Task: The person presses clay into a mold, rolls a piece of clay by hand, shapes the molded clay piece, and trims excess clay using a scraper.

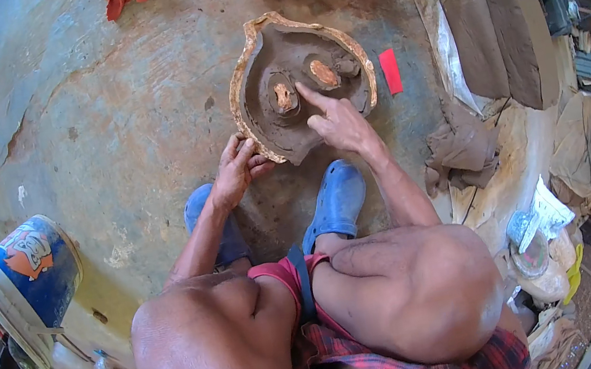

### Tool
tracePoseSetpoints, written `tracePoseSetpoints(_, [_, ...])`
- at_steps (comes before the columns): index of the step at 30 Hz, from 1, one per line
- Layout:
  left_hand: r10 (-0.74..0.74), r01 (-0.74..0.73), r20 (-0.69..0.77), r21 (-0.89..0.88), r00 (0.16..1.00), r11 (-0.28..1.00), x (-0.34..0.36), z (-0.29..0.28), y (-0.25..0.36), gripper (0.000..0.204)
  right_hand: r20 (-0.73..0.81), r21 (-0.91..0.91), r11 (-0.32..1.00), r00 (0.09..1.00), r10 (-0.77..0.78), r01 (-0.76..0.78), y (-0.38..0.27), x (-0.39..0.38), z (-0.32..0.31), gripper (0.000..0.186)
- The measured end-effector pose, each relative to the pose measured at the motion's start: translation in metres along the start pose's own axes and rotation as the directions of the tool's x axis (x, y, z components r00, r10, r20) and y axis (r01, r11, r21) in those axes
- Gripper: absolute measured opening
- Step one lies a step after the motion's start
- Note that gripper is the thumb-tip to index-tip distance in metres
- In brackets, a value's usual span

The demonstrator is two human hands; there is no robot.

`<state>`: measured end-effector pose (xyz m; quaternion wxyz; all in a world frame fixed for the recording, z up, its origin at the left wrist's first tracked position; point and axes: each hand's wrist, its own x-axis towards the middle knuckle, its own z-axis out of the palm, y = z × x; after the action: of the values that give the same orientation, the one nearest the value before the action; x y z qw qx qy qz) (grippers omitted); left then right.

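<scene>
Mould (239, 89) on the floor (148, 130), its rim in one hand while the other points into the clay (293, 44).

It lies just ahead of the blue clogs (335, 197), probably so both hands reach it from a squat. The left hand (237, 169) grips the near-left rim, thumb above and fingers outside, seemingly to steady it. The right hand (341, 123) has its index finger out, tip at the clay between two orange patches (283, 97), likely for fine pressure in that narrow space; the other fingers curl under, and I cannot tell whether they hold anything. Beside the mould's right rim lies a red strip (390, 71); clay slabs (475, 40) sit farther right, perhaps for easy reach.
</scene>
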<state>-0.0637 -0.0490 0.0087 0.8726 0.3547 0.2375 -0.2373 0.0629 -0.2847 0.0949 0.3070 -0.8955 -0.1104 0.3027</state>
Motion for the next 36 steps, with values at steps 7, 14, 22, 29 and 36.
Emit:
tracePoseSetpoints(7, [-0.002, 0.002, 0.002, 0.005, 1.0, 1.0, -0.002, -0.002, -0.001, 0.035, 0.044, 0.031, 0.999, 0.999, 0.016, -0.018, -0.001, 0.019, -0.001, 0.076])
tracePoseSetpoints(14, [-0.015, 0.015, -0.017, 0.025, 1.0, 1.0, -0.003, -0.014, -0.001, 0.036, 0.081, -0.15, 0.985, 0.994, -0.07, 0.082, -0.02, 0.047, -0.006, 0.076])
tracePoseSetpoints(22, [-0.015, 0.015, 0.003, 0.019, 1.0, 1.0, -0.001, -0.005, -0.002, 0.037, 0.037, -0.249, 0.954, 0.986, -0.164, 0.168, -0.024, 0.067, -0.016, 0.067])
tracePoseSetpoints(29, [-0.006, 0.006, -0.004, 0.01, 1.0, 1.0, -0.002, -0.007, 0.0, 0.039, 0.127, -0.299, 0.945, 0.987, -0.096, 0.13, -0.037, 0.063, -0.022, 0.075])
tracePoseSetpoints(36, [-0.004, 0.004, 0.013, -0.001, 1.0, 1.0, 0.001, -0.008, -0.003, 0.04, -0.078, -0.274, 0.954, 0.986, -0.146, 0.12, 0.001, 0.027, 0.005, 0.082])
